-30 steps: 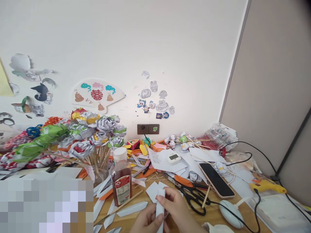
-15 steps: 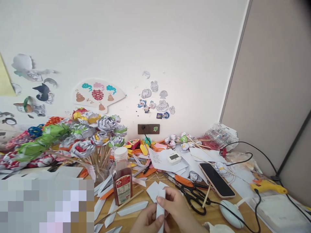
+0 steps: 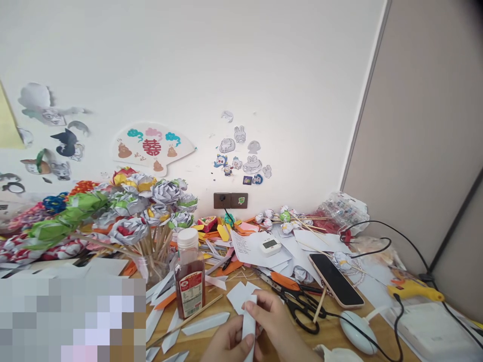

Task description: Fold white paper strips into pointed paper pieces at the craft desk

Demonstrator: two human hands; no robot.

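Between my two hands is a narrow folded strip of white paper (image 3: pixel 249 327), held upright low in the view. My left hand (image 3: pixel 228 341) pinches its lower part, thumb across the front. Higher up, my right hand (image 3: pixel 268 318) grips the strip near its top, thumb pressed on the face; the fingers behind are partly hidden. Just beyond the strip, white paper pieces (image 3: pixel 237 296) lie on the wooden table (image 3: pixel 211 340). Another folded white strip (image 3: pixel 206 324) rests left of my left hand. Black-handled scissors (image 3: pixel 306 314) lie to the right of my right hand.
A bottle of reddish-brown liquid (image 3: pixel 189 281) stands left of my hands, before paper flowers (image 3: pixel 166 193) on sticks. To the right are a phone (image 3: pixel 337 280), a pale mouse-shaped device (image 3: pixel 358 332) with a black cable, and a yellow glue gun (image 3: pixel 417 291). A white timer (image 3: pixel 270 244) sits on papers behind.
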